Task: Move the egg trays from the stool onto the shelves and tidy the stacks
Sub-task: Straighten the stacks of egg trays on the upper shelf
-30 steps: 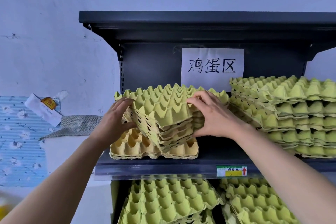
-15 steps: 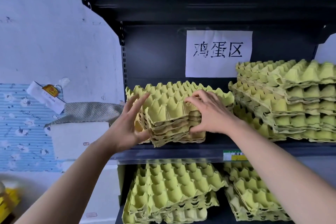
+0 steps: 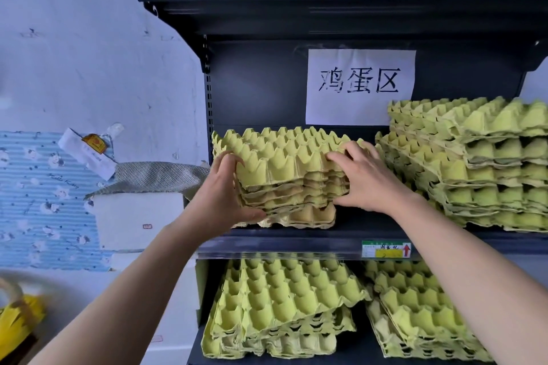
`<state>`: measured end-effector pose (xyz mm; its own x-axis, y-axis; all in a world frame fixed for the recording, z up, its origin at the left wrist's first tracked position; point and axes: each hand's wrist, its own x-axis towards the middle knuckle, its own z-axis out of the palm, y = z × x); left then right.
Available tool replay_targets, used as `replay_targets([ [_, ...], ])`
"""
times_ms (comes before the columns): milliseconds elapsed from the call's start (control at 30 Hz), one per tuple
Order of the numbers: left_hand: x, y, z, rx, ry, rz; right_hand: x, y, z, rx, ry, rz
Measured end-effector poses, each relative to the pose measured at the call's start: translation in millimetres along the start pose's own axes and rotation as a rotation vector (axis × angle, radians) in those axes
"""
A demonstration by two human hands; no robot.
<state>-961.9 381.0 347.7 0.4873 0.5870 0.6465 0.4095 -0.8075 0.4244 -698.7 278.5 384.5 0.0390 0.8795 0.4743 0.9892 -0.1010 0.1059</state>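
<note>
The stack of egg trays (image 3: 284, 175) sits on the left part of the middle shelf (image 3: 370, 224), just beside a taller stack (image 3: 474, 163) on its right. The trays seem to be of moulded paper pulp, so I judge them light and rough, not slippery, but with thin rims that can bend or tear, and the layers can slide out of line. It is best to hold them at two opposite sides, across several layers. The left hand (image 3: 221, 195) grips the near left corner, fingers curled over the top tray and thumb low. The right hand (image 3: 367, 178) grips the right front side, fingers over the top rim and thumb against the lower layers.
</note>
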Motion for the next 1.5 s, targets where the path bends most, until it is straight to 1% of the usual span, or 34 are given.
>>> replay_targets([
  [67, 5.7, -8.8, -12.8, -0.025, 0.012, -0.005, 4.3, -5.5, -6.4, 0.003, 0.055, -0.015],
  [167, 14.0, -27.7, -27.8, -0.092, -0.012, -0.074, 12.3, -21.5, -10.9, -0.035, 0.106, -0.039],
  [267, 16.6, -46.1, -34.2, -0.108, -0.011, -0.154, 18.6, -40.0, -3.4, -0.047, 0.138, -0.064],
  [333, 15.7, -58.9, -35.5, -0.097, -0.011, -0.200, 24.3, -49.6, 7.6, -0.037, 0.135, -0.080],
  [433, 10.0, -76.7, -29.0, -0.029, -0.018, -0.243, 32.2, -61.4, 23.5, -0.088, 0.108, -0.100],
  [533, 4.5, -80.4, -15.2, 0.007, -0.025, -0.248, 35.3, -59.6, 37.4, -0.130, 0.091, -0.104],
  [667, 11.3, -76.6, -6.5, -0.015, -0.041, -0.224, 41.2, -48.7, 43.6, -0.169, 0.083, -0.112],
  [800, 12.8, -75.7, -0.1, -0.074, -0.056, -0.272, 45.2, -46.1, 46.3, -0.169, 0.047, -0.135],
  [867, 8.4, -76.4, 1.8, -0.080, -0.021, -0.274, 43.4, -42.8, 46.2, -0.135, 0.042, -0.168],
  [933, 8.2, -77.8, 0.4, -0.089, 0.011, -0.266, 39.4, -34.7, 42.0, -0.045, 0.046, -0.136],
  [1033, 13.2, -77.4, -2.6, -0.118, 0.013, -0.294, 31.8, -14.4, 37.9, 0.068, 0.035, 0.045],
  [1100, 14.6, -74.1, -1.0, -0.108, -0.004, -0.311, 27.7, -5.5, 38.8, 0.165, -0.035, 0.149],
  [1133, 14.7, -72.7, 0.4, -0.100, 0.000, -0.304, 26.8, -4.4, 39.0, 0.206, -0.059, 0.167],
  [1200, 14.5, -71.7, 1.8, -0.105, 0.034, -0.299, 27.1, -6.0, 38.6, 0.242, -0.060, 0.157],
  [1367, 14.6, -74.8, -8.2, -0.129, 0.138, -0.264, 28.0, -12.2, 34.9, 0.276, 0.020, 0.120],
  [1433, 12.2, -77.5, -11.6, -0.132, 0.150, -0.272, 31.2, -19.3, 30.7, 0.265, 0.042, 0.095],
  [1500, 7.5, -81.5, -11.3, -0.129, 0.133, -0.293, 34.8, -24.5, 29.7, 0.232, 0.026, 0.079],
])
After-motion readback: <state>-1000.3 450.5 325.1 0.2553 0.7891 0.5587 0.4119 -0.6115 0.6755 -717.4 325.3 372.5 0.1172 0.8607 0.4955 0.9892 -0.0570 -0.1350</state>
